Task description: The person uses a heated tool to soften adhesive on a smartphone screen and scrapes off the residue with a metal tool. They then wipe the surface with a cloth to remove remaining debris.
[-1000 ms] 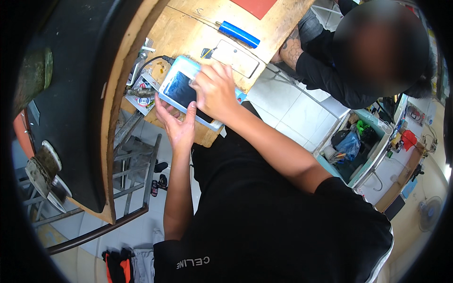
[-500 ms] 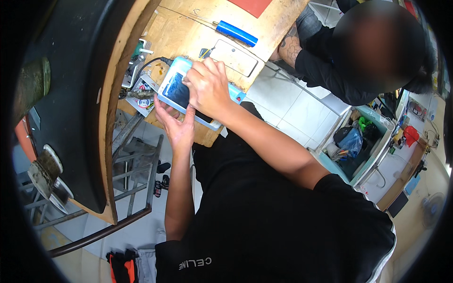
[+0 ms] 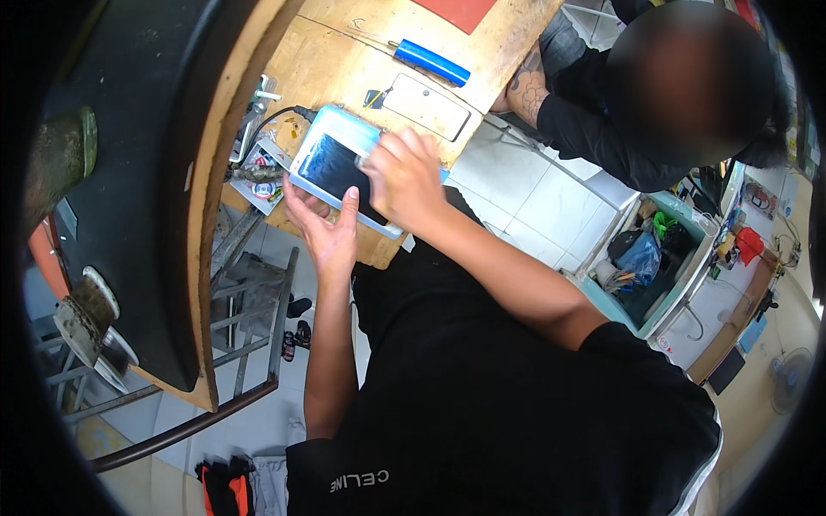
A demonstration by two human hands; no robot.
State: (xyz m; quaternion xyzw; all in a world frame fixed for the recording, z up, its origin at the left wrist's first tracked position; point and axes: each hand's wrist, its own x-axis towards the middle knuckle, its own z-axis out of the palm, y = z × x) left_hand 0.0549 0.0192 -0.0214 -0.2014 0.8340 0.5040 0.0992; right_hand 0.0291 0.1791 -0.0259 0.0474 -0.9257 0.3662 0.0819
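A light-blue and white flat device lies near the table's edge, a black cord running to its far left corner. On top of it is a dark glossy rectangular panel with bluish smears toward its left end. My left hand grips the device's near left edge, its thumb resting on the panel. Over the panel's right part is my right hand, fingers curled together and blurred by motion. Whatever its fingertips pinch is too small and smeared to name. The right hand covers part of the panel and device.
Beyond my hands, a thin phone-sized plate and a blue cylinder lie on the wooden table, with a red mat behind. Another person's sleeve is at the right. A black wood-edged surface curves along the left.
My right hand has slid to the right across the panel, showing more of its dark surface. The left hand stays on the device, its thumb a little higher.
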